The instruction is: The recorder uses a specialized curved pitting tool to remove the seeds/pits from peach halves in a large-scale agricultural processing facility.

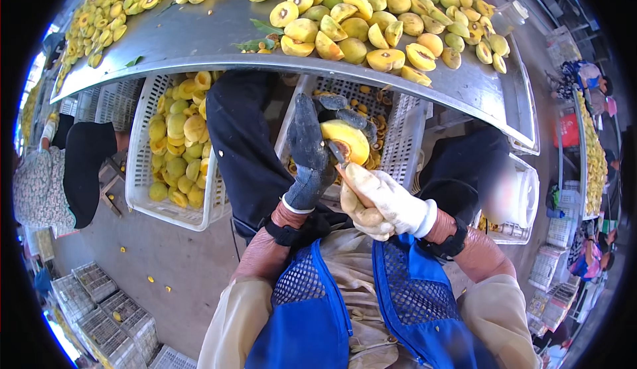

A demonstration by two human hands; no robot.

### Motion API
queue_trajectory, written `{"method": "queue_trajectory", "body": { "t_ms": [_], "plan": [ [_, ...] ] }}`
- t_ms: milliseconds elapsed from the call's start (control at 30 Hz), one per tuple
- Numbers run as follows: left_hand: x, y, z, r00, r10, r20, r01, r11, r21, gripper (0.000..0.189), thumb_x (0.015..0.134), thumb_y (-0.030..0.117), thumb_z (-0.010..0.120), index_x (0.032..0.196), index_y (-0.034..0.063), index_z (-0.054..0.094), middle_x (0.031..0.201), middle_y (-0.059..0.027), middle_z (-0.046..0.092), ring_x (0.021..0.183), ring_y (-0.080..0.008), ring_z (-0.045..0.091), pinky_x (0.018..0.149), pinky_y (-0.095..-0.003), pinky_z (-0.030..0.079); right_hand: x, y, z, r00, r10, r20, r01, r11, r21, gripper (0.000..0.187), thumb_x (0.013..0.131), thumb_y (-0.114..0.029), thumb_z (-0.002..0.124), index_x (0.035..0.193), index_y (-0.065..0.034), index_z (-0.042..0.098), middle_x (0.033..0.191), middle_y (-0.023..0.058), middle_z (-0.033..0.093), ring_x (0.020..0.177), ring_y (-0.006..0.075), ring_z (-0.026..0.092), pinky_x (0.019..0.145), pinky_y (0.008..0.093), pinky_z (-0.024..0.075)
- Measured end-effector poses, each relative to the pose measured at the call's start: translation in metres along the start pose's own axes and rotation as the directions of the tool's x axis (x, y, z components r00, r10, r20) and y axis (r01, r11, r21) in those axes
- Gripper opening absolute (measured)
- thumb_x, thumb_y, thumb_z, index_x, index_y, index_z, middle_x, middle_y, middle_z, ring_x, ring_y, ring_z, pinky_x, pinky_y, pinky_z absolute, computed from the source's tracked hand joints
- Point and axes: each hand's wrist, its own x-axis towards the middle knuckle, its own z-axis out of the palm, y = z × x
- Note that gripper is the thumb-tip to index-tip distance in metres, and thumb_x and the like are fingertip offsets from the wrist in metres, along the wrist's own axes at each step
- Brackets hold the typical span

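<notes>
My left hand (311, 152), in a dark grey coated glove, cups a halved yellow fruit (343, 134), which looks like a peach or apricot, with its cut face turned toward my right hand. In a white glove, my right hand (380, 202) grips a small pitting knife (354, 182) by its brownish handle. The metal blade touches the reddish pit hollow of the fruit; its tip is hidden there. Below both hands, between my knees, a white plastic crate (405, 132) holds small fruit pieces or pits.
A steel table (199, 35) bearing heaps of halved fruit (356, 20) spans the far side. Left of my leg stands a white crate (171, 217) of fruit halves. A person (54, 180) sits at far left. Stacked crates (117, 324) occupy the lower-left floor.
</notes>
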Motion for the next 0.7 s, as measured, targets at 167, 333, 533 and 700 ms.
{"method": "queue_trajectory", "body": {
  "t_ms": [167,333,533,700],
  "plan": [
    [0.001,0.008,0.017,0.958,-0.287,-0.02,0.239,0.831,-0.502,0.061,0.084,0.037,0.065,0.126,0.0003,0.041,0.113,-0.012,0.054,0.099,-0.0194,0.056,0.086,-0.0308,0.048,0.005,0.002,-0.008,0.998,-0.018,0.055,0.016,0.999,0.042,0.05,0.093,-0.053,0.042,0.076,-0.0068,0.05,0.046,-0.0022,0.037,0.031,0.0067,0.031,0.029,0.0215,0.0268],
    [0.005,0.025,0.015,0.955,-0.201,0.216,0.29,0.509,-0.81,0.062,0.092,0.031,0.053,0.141,0.0069,0.026,0.117,-0.0117,0.054,0.097,-0.0201,0.059,0.086,-0.0374,0.051,0.004,0.004,-0.013,0.979,-0.025,0.203,-0.009,0.986,0.167,0.048,0.094,-0.052,0.041,0.077,-0.0076,0.05,0.045,-0.0032,0.036,0.031,0.006,0.032,0.029,0.0208,0.026],
    [-0.003,-0.004,0.01,0.965,-0.254,-0.062,0.214,0.904,-0.37,0.082,0.082,0.032,0.067,0.143,0.0038,0.02,0.132,-0.0141,0.042,0.112,-0.0218,0.051,0.094,-0.0364,0.046,0.012,0.006,-0.017,0.984,-0.073,0.16,0.057,0.993,0.104,0.048,0.093,-0.053,0.042,0.078,-0.0081,0.051,0.045,-0.0037,0.036,0.031,0.0061,0.032,0.029,0.0207,0.0262],
    [-0.003,-0.016,0.0,0.995,0.032,-0.092,-0.018,0.988,0.152,0.092,0.077,0.033,0.073,0.142,-0.0011,0.017,0.132,-0.0142,0.039,0.114,-0.0207,0.047,0.096,-0.035,0.043,0.009,0.009,-0.023,0.998,-0.019,0.059,0.022,0.999,-0.045,0.05,0.093,-0.052,0.041,0.08,-0.0059,0.053,0.044,-0.0024,0.037,0.031,0.0069,0.032,0.031,0.0213,0.0281]
  ]
}}
